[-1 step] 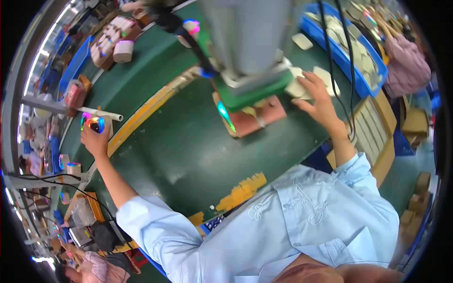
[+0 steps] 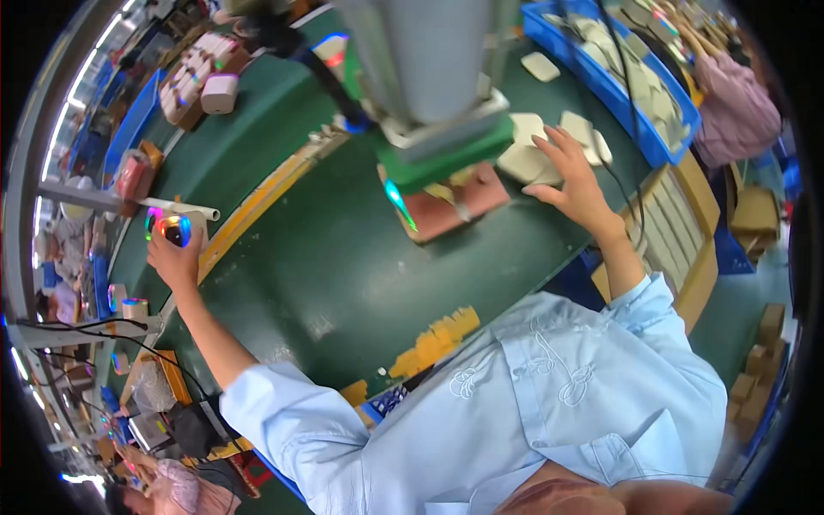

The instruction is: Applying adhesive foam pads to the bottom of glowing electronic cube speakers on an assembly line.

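At the far left, my left hand (image 2: 175, 260) is closed around a small white device (image 2: 199, 230) with a dark, shiny round part that glints in rainbow colours. My right hand (image 2: 577, 182) hovers on the right with fingers spread and holds nothing. Just left of its fingertips lie flat white rounded plates (image 2: 520, 156), partly overlapping. In the middle stands a press (image 2: 421, 69) with a grey column and a green plate (image 2: 446, 159) at its lower end. Below that plate sits a pinkish-red block (image 2: 459, 209) with a bright green-blue gleam at its left end.
A blue bin (image 2: 657, 129) of white plates stands at the upper right, a carton (image 2: 687, 210) of pale pieces below it. White devices (image 2: 219, 93) sit at the upper left. A white pipe (image 2: 197, 210) juts near my left hand. Co-workers (image 2: 734, 103) sit at both sides.
The press, block and plates appear slightly further left and up, as the view has shifted. My right hand stays spread by the plates; my left hand keeps its hold.
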The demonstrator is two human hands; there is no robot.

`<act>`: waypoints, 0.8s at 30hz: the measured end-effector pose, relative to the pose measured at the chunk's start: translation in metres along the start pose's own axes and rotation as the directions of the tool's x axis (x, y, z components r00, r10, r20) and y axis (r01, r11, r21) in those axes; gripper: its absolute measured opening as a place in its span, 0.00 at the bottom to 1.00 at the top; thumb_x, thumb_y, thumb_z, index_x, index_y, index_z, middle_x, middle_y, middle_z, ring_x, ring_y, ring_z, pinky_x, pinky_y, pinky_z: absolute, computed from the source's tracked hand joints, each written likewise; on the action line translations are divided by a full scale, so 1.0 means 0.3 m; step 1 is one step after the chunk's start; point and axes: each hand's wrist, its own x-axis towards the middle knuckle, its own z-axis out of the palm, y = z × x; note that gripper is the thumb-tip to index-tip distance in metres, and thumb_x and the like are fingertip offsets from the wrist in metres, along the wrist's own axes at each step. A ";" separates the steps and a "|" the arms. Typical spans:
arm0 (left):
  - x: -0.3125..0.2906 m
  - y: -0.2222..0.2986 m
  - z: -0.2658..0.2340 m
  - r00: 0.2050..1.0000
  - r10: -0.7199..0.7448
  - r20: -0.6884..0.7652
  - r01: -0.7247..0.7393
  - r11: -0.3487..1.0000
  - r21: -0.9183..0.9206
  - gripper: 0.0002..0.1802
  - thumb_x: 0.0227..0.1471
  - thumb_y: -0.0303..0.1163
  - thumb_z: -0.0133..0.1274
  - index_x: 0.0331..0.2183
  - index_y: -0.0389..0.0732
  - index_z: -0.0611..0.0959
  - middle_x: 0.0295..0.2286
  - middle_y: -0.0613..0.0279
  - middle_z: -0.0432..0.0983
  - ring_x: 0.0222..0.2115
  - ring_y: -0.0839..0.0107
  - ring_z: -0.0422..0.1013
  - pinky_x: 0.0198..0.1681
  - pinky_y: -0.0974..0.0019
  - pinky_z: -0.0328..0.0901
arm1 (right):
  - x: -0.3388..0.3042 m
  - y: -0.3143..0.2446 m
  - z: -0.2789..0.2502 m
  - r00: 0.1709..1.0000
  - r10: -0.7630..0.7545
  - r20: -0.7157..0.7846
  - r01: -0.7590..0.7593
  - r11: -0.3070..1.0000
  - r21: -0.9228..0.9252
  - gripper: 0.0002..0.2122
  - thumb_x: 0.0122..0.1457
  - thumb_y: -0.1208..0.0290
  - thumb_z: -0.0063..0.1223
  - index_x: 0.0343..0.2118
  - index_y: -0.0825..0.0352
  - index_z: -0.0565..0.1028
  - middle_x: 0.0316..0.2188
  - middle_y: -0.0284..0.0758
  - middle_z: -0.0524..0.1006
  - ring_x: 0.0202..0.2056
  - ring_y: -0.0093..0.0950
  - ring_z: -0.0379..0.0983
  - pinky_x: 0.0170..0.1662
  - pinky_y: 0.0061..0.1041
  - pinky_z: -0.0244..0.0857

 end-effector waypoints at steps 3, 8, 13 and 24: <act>-0.146 0.307 -0.296 0.973 0.099 0.208 -0.042 0.964 -0.263 0.43 0.37 0.44 0.69 0.56 0.44 0.73 0.46 0.50 0.74 0.51 0.49 0.67 0.56 0.51 0.60 | -0.100 -0.005 -0.015 0.989 0.145 -0.015 -0.142 0.982 0.124 0.35 0.50 0.62 0.69 0.60 0.65 0.68 0.63 0.46 0.64 0.66 0.46 0.56 0.66 0.40 0.54; -0.472 0.657 -0.620 0.847 0.486 0.217 -0.292 0.765 -0.575 0.50 0.29 0.37 0.72 0.56 0.36 0.71 0.50 0.47 0.70 0.51 0.45 0.65 0.56 0.50 0.61 | -0.166 -0.045 0.039 0.993 0.073 -0.093 -0.068 0.996 0.057 0.33 0.49 0.59 0.69 0.58 0.67 0.70 0.59 0.47 0.68 0.62 0.46 0.61 0.64 0.39 0.57; -0.659 0.937 -0.717 0.760 0.574 0.304 -0.209 0.659 -0.722 0.52 0.27 0.36 0.74 0.57 0.38 0.72 0.52 0.48 0.68 0.52 0.48 0.64 0.57 0.53 0.62 | -0.149 -0.125 0.108 0.999 -0.017 -0.046 0.010 0.987 -0.158 0.29 0.49 0.58 0.68 0.51 0.67 0.73 0.49 0.43 0.73 0.56 0.44 0.66 0.56 0.39 0.64; -0.842 0.975 -0.533 0.814 0.440 0.379 0.262 0.305 -0.916 0.64 0.31 0.39 0.76 0.66 0.38 0.58 0.56 0.52 0.67 0.56 0.61 0.67 0.59 0.61 0.63 | -0.120 0.020 0.072 0.981 0.195 -0.011 -0.164 0.852 0.498 0.19 0.64 0.63 0.54 0.55 0.67 0.73 0.52 0.44 0.76 0.52 0.40 0.74 0.54 0.27 0.66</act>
